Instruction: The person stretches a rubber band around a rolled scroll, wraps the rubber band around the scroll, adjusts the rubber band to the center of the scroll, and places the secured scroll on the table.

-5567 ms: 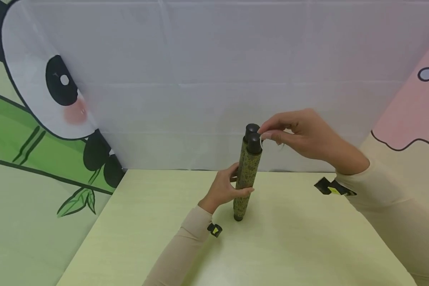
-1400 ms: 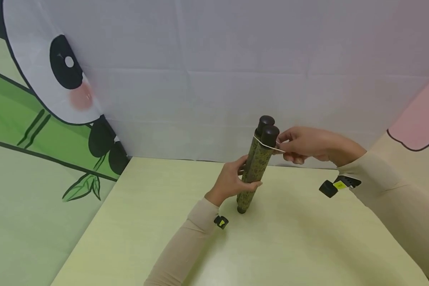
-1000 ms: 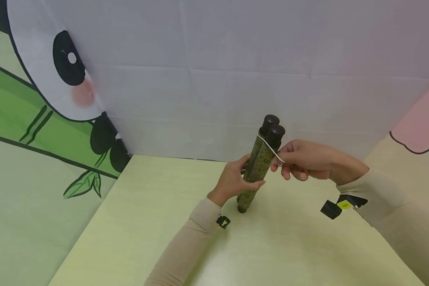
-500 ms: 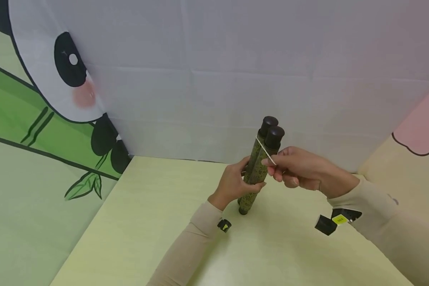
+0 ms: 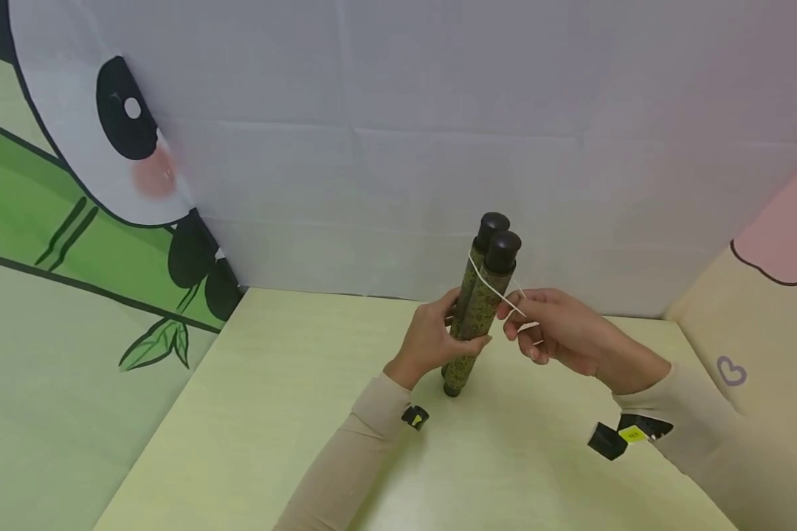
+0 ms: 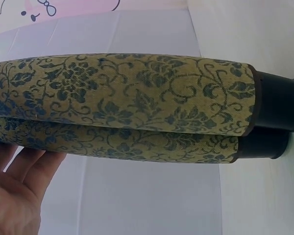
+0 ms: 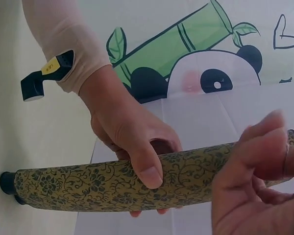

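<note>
The left hand (image 5: 432,339) was curled around two flowery rolls (image 5: 481,313), side by side. The rolls leaned a bit over the table (image 5: 292,413), with black knobs (image 5: 502,251) on their ends; whether they touched it, I couldn't tell. The right hand (image 5: 561,328) pinched a thin white string (image 5: 488,285) that crossed them below the top knobs.

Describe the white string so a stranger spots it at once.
Over the pale table, the left hand grips two floral rolls side by side. Below their black top knobs, a thin white string slants across them to the right hand. Thread-thin and white, it stands out against the thick, patterned rolls.
</note>
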A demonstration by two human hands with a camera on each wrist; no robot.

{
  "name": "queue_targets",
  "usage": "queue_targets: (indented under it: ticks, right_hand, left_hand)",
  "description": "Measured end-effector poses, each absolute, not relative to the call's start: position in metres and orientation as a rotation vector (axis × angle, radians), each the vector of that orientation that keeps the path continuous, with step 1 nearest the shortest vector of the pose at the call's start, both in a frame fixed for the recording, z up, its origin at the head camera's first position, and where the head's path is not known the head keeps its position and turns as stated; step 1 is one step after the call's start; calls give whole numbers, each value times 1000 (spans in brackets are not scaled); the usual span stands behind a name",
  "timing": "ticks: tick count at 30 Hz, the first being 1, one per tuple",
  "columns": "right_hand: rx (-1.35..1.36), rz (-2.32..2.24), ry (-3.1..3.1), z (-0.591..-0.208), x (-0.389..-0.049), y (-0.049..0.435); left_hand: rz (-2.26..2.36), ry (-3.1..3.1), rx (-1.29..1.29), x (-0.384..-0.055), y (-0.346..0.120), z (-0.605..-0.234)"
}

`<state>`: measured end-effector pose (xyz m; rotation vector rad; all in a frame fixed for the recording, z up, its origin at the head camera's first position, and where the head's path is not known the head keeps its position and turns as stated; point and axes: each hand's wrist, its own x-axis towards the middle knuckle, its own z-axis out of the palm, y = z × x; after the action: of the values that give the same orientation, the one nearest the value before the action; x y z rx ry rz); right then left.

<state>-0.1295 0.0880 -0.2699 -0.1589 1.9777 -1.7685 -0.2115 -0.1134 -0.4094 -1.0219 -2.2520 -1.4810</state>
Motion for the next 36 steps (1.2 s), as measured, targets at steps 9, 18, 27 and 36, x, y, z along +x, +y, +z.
queue_targets:
  ticks: [9,18,27,36]
  right_hand:
    - [-309,-2277,1936,-284,-116,84]
    - [-261,-2821,1458,-293,-100,79]
    - [-316,-3282,718,-295,-91,71]
    - [-550,-3172,216,-295,-84,70]
  left_hand:
    - [-1460,-2293,-1002,-209,-110,-406]
    - [-1448,-2313,-980,-208,-111,-404]
    - [-1447,-2320,-997,-206,-113,-403]
    - [-1440,-2324,-1005,-203,-115,-401]
